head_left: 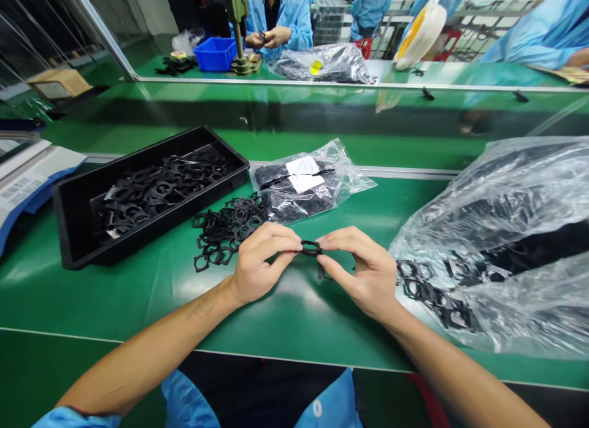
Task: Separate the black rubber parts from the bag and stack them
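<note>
— What fills the lower half of the frame?
— A green workbench, glossy under overhead light.
— And across the middle?
— A darker green conveyor belt edged by a metal rail.
— Upper left?
— Slanted glass panels.

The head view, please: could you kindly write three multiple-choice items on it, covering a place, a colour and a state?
1. Where is the black tray?
A. left of the hands
B. right of them
C. on the far bench

2. What colour is the bin on the far bench?
A. red
B. blue
C. yellow

3. How is the small black part held?
A. lying loose
B. by one hand
C. between both hands

Answers: 1 A, it sits to their left; 2 B, it is plainly blue; 3 C, the left hand and right hand both pinch it.
</note>
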The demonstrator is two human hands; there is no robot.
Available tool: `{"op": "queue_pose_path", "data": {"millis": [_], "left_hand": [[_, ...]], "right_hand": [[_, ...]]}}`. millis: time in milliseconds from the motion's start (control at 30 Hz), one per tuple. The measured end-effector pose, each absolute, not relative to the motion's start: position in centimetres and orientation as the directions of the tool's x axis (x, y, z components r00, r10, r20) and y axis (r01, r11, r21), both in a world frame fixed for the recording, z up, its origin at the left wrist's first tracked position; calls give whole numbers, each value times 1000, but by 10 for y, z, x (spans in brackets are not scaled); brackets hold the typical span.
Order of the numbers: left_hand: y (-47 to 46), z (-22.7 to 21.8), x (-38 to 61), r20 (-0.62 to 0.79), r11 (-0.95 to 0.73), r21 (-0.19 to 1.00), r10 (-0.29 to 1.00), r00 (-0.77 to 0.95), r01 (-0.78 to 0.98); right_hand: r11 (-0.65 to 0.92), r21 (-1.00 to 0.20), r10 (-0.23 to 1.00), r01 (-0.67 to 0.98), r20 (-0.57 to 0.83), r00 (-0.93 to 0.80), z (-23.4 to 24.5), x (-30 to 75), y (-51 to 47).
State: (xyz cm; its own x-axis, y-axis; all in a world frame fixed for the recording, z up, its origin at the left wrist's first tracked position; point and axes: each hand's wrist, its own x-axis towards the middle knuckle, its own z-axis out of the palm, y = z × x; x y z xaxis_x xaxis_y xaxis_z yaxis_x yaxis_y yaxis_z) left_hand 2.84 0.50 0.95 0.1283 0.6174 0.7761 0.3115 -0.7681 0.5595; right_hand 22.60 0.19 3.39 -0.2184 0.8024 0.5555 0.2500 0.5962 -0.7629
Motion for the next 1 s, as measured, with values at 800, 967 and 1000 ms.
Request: {"op": "queue_pose_path", "data": {"millis": [800, 967, 1000], "left_hand": [[5, 11, 26, 822, -809, 491, 553, 135, 324], [4, 11, 27, 803, -788, 531, 585, 113, 312], [4, 11, 27, 795, -782, 541, 596, 117, 309]], "right_hand": [[650, -740, 752, 175, 591, -293, 40, 229, 6], [670, -700, 740, 247, 600, -305, 39, 230, 4], [674, -688, 737, 269, 606, -298, 38, 230, 4]]}}
